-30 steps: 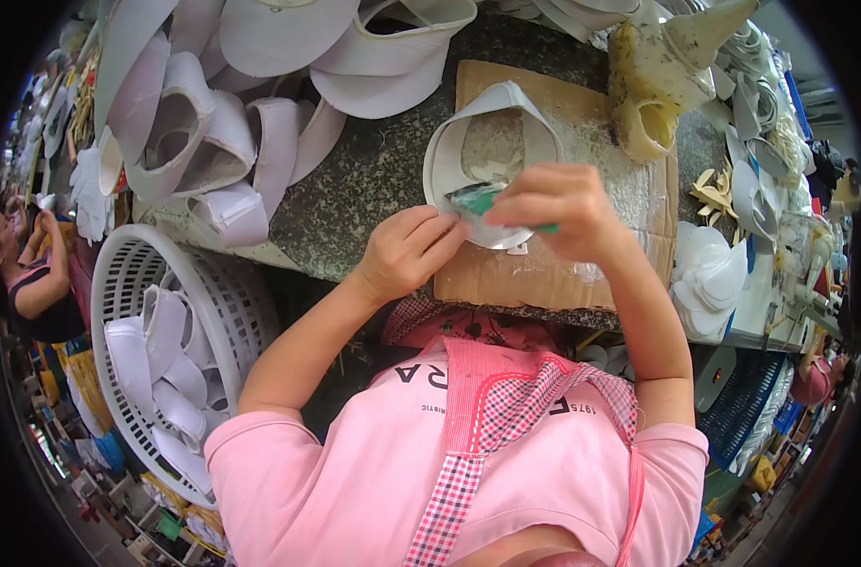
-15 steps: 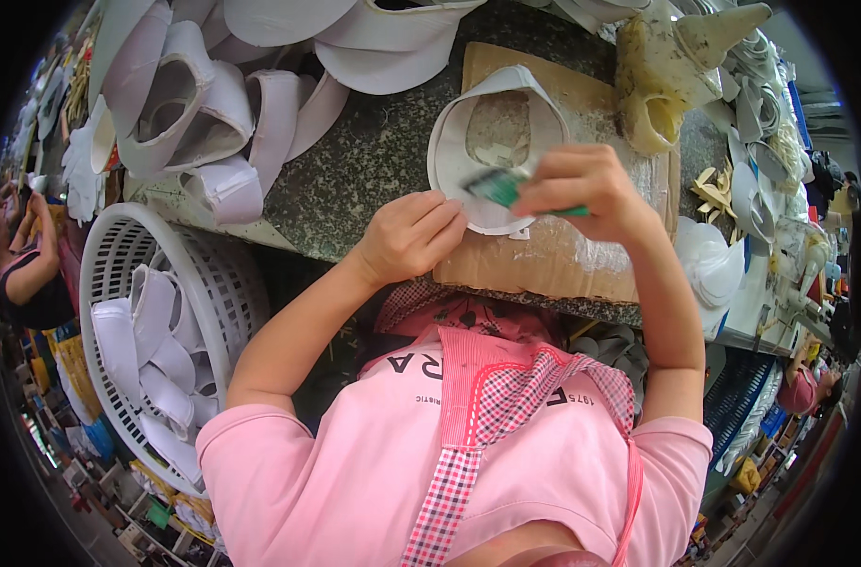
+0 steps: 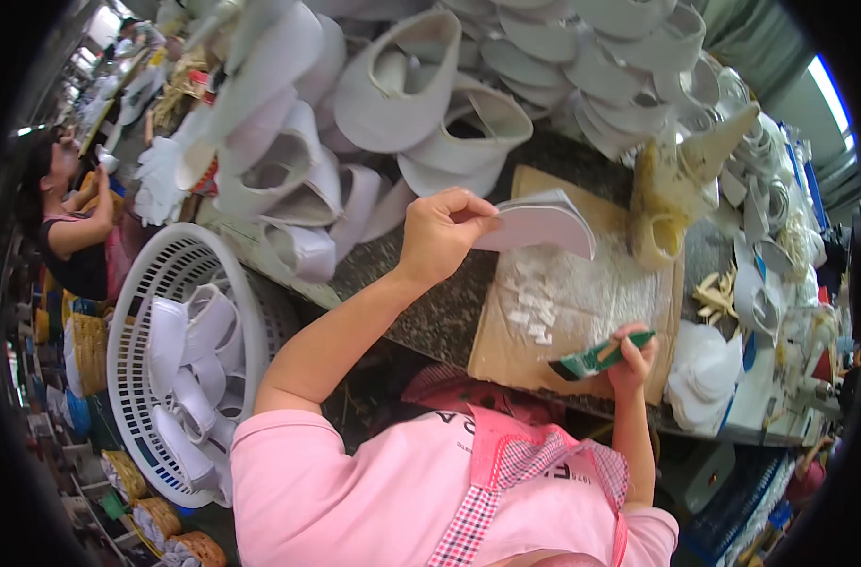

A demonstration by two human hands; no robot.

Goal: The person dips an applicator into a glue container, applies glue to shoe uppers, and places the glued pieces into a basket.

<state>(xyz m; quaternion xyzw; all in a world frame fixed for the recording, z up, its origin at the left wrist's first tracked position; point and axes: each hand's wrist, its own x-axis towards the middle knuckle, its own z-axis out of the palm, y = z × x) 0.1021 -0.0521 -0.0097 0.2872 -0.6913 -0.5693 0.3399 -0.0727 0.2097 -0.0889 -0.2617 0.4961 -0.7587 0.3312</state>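
Observation:
A white shoe upper is raised over the bench, tilted, its edge pinched between the thumb and fingers of my left hand. In my right hand is a green-handled brush, with dark bristles pointing left. The brush is low over the near edge of a cardboard sheet. Small white scraps lie on that cardboard, which is smeared whitish. At its far right stands a yellowed, crusted glue pot with a cone-shaped spout.
Piles of white shoe uppers crowd the back of the bench. On my left a white plastic basket holds more uppers. A stack of flat white pieces lies right of the cardboard. Another person works at far left.
My left hand has lifted the upper off the cardboard, up and away. My right hand with the brush has drawn back toward me. The head view has shifted, showing more of the back piles.

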